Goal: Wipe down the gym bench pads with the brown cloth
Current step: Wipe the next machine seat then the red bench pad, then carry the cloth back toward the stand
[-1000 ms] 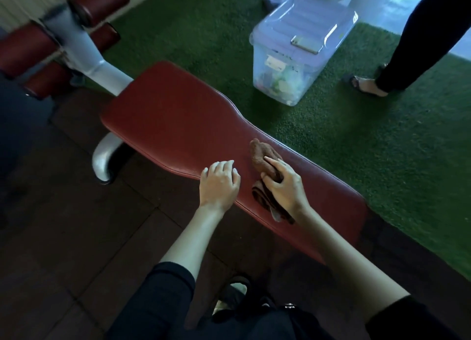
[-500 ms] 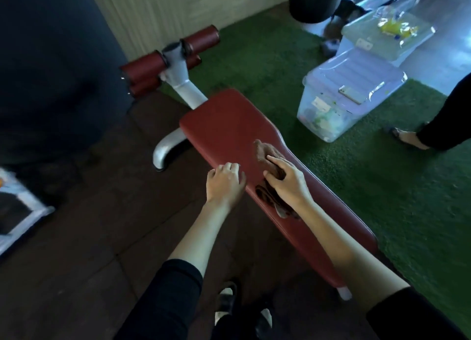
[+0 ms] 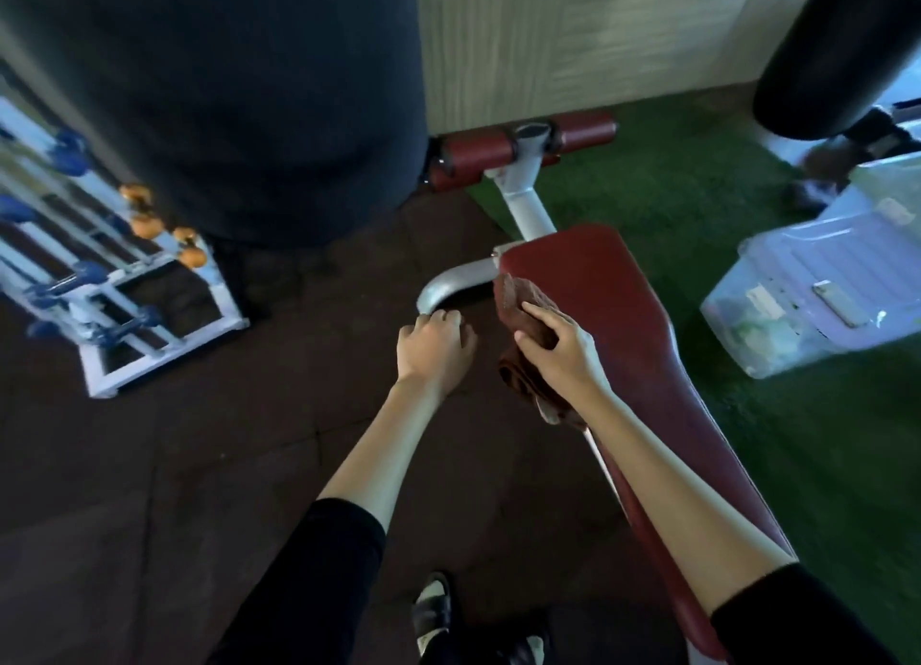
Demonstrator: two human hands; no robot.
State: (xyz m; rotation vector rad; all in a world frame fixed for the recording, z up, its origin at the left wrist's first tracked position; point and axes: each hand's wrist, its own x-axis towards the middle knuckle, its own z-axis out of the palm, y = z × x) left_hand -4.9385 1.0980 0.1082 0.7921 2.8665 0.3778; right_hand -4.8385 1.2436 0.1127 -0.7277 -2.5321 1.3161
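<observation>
The red gym bench pad (image 3: 628, 315) runs from centre down to the lower right. A brown cloth (image 3: 516, 293) lies bunched on the pad's left edge, close to its far corner, with a fold hanging under my wrist. My right hand (image 3: 565, 353) holds the cloth against the pad, thumb to the left and fingers over the bunch. My left hand (image 3: 433, 345) is off the bench, over the dark floor beside it, with loosely curled fingers holding nothing. Two red roller pads (image 3: 476, 154) sit on a white post (image 3: 523, 193) beyond the bench.
A large dark punching bag (image 3: 224, 91) hangs at the upper left. A white rack with blue and orange dumbbells (image 3: 104, 291) stands at the far left. At the right, a clear lidded bin (image 3: 822, 291) sits on green turf (image 3: 673, 186). The bench's curved metal foot (image 3: 448, 286) lies near my left hand.
My right hand slid the cloth along the pad toward its far left corner. My left hand came off the pad's edge. The view swung left, bringing in the bag and rack.
</observation>
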